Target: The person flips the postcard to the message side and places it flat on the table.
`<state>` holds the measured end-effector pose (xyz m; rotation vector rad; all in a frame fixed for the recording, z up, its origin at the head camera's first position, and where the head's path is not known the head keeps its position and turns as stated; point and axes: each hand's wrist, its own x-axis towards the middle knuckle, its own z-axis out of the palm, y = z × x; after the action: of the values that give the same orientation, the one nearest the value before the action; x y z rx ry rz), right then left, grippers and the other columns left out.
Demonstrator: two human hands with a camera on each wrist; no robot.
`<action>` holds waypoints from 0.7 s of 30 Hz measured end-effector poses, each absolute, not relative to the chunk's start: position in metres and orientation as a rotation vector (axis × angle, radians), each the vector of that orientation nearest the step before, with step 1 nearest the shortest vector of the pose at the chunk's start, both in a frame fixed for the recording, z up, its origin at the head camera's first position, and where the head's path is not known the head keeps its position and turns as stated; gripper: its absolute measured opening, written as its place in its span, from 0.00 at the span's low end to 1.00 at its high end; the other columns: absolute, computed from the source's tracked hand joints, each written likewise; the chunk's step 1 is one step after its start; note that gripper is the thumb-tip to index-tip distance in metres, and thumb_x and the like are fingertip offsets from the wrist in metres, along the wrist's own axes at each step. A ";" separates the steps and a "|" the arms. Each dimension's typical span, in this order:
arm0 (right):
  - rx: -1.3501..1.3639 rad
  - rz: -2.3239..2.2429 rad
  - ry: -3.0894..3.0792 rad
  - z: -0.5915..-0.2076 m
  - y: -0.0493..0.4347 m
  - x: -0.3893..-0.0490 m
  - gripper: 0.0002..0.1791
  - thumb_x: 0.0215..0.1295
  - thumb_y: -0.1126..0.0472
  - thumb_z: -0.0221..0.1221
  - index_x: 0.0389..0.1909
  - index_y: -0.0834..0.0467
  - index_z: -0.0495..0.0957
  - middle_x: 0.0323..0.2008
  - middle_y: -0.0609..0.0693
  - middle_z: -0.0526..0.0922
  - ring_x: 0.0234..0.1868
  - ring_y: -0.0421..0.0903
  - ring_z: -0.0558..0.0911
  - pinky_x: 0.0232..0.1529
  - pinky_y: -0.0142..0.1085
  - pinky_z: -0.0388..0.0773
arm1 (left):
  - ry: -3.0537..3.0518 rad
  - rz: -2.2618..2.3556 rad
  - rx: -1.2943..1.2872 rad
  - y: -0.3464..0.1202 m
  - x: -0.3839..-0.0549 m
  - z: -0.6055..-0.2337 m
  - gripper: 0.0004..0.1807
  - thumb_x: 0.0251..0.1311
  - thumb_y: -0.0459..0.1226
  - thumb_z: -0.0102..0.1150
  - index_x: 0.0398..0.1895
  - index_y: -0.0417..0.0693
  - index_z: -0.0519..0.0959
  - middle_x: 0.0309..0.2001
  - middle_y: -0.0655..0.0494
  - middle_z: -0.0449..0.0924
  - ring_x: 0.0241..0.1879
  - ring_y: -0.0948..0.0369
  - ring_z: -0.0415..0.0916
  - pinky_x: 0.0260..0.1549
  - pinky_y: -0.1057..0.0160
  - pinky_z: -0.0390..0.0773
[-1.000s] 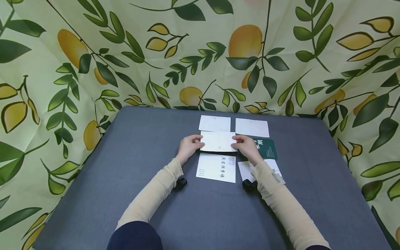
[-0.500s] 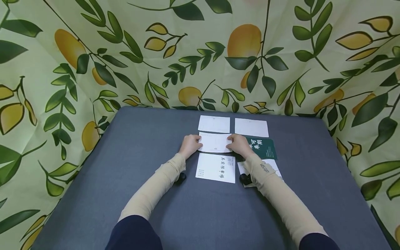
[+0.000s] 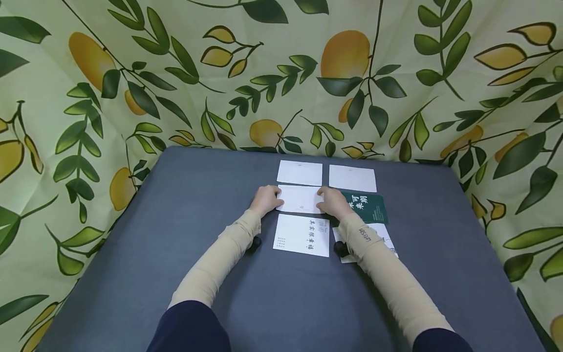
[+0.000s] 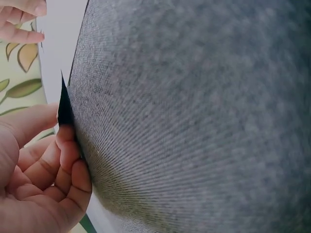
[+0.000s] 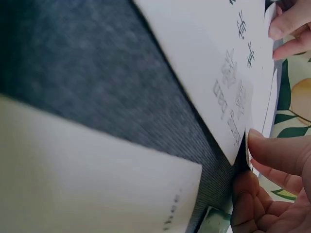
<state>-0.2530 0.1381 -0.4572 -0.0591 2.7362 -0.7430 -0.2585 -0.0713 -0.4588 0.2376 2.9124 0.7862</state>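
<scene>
A white postcard [image 3: 299,199] with small print lies level between my hands, in the left column of cards. My left hand [image 3: 266,200] pinches its left edge; in the left wrist view the card's dark underside [image 4: 64,104] shows between the thumb and curled fingers of the left hand [image 4: 43,174]. At the other edge my right hand [image 3: 335,201] pinches it, thumb on top, and in the right wrist view the right hand [image 5: 277,179] has its fingers beneath. Just nearer lies a white card with handwritten-style characters [image 3: 301,235].
Two white cards, a left one [image 3: 299,173] and a right one [image 3: 353,178], lie along the back. A green card [image 3: 369,208] is partly behind my right hand. Another white card [image 3: 383,233] sits under the right forearm. All rest on a grey-blue table [image 3: 211,186] before a leaf-patterned cloth.
Both hands have shifted the postcard slightly left and lowered it into line with the left column. More of the green card shows beside my right hand.
</scene>
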 end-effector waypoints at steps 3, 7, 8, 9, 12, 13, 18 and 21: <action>-0.042 -0.734 2.723 -0.456 0.140 -0.249 0.25 0.61 0.61 0.59 0.59 0.60 0.68 0.52 0.62 0.76 0.49 0.54 0.76 0.54 0.47 0.73 | 2.895 0.780 0.255 -0.071 -0.255 -0.457 0.19 0.54 0.34 0.62 0.50 0.38 0.79 0.45 0.43 0.82 0.41 0.54 0.79 0.46 0.59 0.77; -0.015 -0.713 2.699 -0.457 0.141 -0.246 0.24 0.62 0.61 0.59 0.59 0.59 0.67 0.48 0.61 0.77 0.44 0.52 0.76 0.49 0.46 0.74 | 2.881 0.765 0.251 -0.068 -0.249 -0.458 0.18 0.54 0.34 0.61 0.49 0.38 0.78 0.37 0.43 0.83 0.29 0.58 0.73 0.34 0.64 0.75; -0.016 -0.710 2.698 -0.457 0.141 -0.246 0.24 0.62 0.60 0.58 0.59 0.59 0.67 0.50 0.61 0.77 0.45 0.52 0.76 0.50 0.47 0.74 | 2.887 0.764 0.245 -0.067 -0.249 -0.459 0.18 0.54 0.34 0.61 0.49 0.38 0.78 0.36 0.43 0.83 0.27 0.59 0.72 0.32 0.64 0.74; -0.016 -0.713 2.698 -0.456 0.142 -0.246 0.24 0.63 0.60 0.58 0.60 0.59 0.67 0.51 0.62 0.77 0.46 0.53 0.76 0.52 0.47 0.74 | 2.897 0.762 0.239 -0.066 -0.248 -0.459 0.19 0.54 0.34 0.60 0.50 0.38 0.77 0.37 0.43 0.83 0.27 0.59 0.72 0.32 0.64 0.74; -0.024 -0.725 2.703 -0.455 0.141 -0.247 0.24 0.64 0.61 0.56 0.61 0.60 0.66 0.55 0.64 0.75 0.50 0.55 0.77 0.54 0.50 0.73 | 2.920 0.765 0.208 -0.064 -0.250 -0.460 0.23 0.52 0.35 0.61 0.53 0.37 0.75 0.43 0.40 0.83 0.30 0.56 0.76 0.35 0.62 0.78; -0.024 -0.738 2.701 -0.455 0.140 -0.248 0.25 0.64 0.61 0.55 0.61 0.60 0.66 0.56 0.64 0.75 0.51 0.56 0.77 0.55 0.50 0.73 | 2.928 0.759 0.194 -0.064 -0.251 -0.461 0.24 0.51 0.35 0.61 0.54 0.38 0.74 0.44 0.40 0.82 0.32 0.55 0.78 0.37 0.60 0.79; -0.028 -0.825 2.696 -0.455 0.136 -0.249 0.25 0.64 0.60 0.54 0.62 0.61 0.66 0.58 0.64 0.74 0.51 0.55 0.76 0.56 0.49 0.72 | 2.942 0.699 0.161 -0.068 -0.255 -0.458 0.24 0.52 0.37 0.60 0.53 0.39 0.74 0.45 0.40 0.82 0.35 0.53 0.78 0.40 0.57 0.79; -0.009 -0.900 2.724 -0.456 0.139 -0.243 0.25 0.64 0.58 0.52 0.62 0.62 0.67 0.55 0.63 0.76 0.49 0.54 0.76 0.55 0.48 0.73 | 2.975 0.683 0.219 -0.067 -0.252 -0.457 0.23 0.53 0.37 0.60 0.53 0.38 0.74 0.44 0.40 0.82 0.36 0.52 0.79 0.41 0.56 0.79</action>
<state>-0.2429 0.1390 -0.4558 -0.0089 2.7236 -0.8999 -0.2523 -0.0668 -0.4567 0.2186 2.9753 0.6834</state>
